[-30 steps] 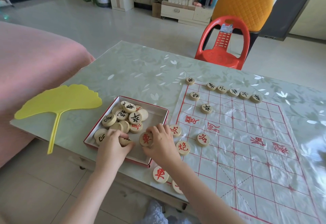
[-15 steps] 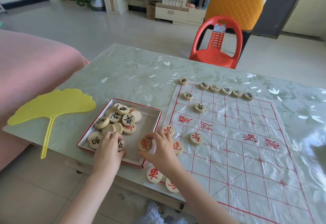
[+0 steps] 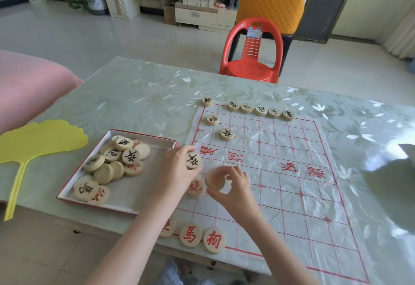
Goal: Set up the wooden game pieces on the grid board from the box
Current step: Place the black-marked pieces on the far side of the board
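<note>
Now, left hand [image 3: 179, 172] grip pinching round black-lettered wooden disc [image 3: 193, 161], right hand [image 3: 235, 189] pinching blurred pale disc [image 3: 215, 180].

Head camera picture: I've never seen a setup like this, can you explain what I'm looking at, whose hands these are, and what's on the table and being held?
There is no machine here: a person wears one wide-angle camera on the head, and it looks down at their own two bare hands. On the table lies a plastic grid board, with a red-rimmed box of round wooden pieces beside it and a yellow fan further left. Black-marked pieces stand along the board's far edge, red-marked pieces at its near edge. The left hand holds a black-marked piece; the right hand pinches a blurred piece over the board.
</note>
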